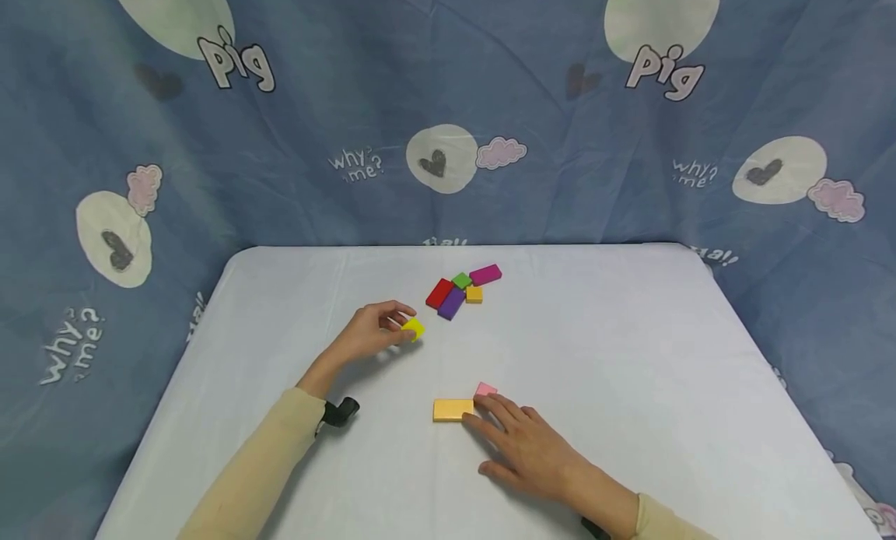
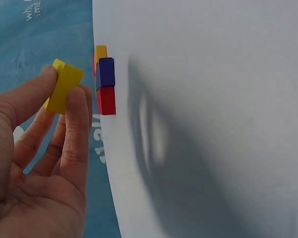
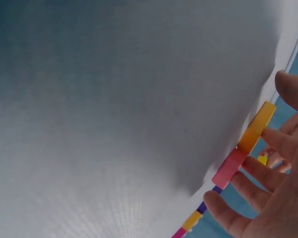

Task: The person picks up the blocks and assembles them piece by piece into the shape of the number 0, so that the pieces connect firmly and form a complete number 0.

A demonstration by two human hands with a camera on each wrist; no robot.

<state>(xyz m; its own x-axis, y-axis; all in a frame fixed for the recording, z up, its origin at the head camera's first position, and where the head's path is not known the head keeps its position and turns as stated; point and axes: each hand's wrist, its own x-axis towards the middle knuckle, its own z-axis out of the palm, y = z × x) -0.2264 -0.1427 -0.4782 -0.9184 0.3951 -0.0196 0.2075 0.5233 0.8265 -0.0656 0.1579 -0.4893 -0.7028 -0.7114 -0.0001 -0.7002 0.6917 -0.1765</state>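
I have the left hand (image 1: 374, 327) pinching a smooth, sharp-edged yellow block (image 1: 414, 328) above the white table (image 1: 630, 353), near a five-block cluster (image 1: 451, 303) in red, purple, green, orange and magenta. My right hand (image 1: 535, 450) has its fingers spread, tips against a flat oblong amber block (image 1: 448, 411) and the pink block (image 1: 485, 389) just beside it. The tabletop looks matte; behind it hangs a creased blue printed cloth (image 1: 546, 205).

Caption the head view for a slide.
Left grip pinches a yellow block near a multicolored block cluster; right grip is at a pink block and a long orange block.
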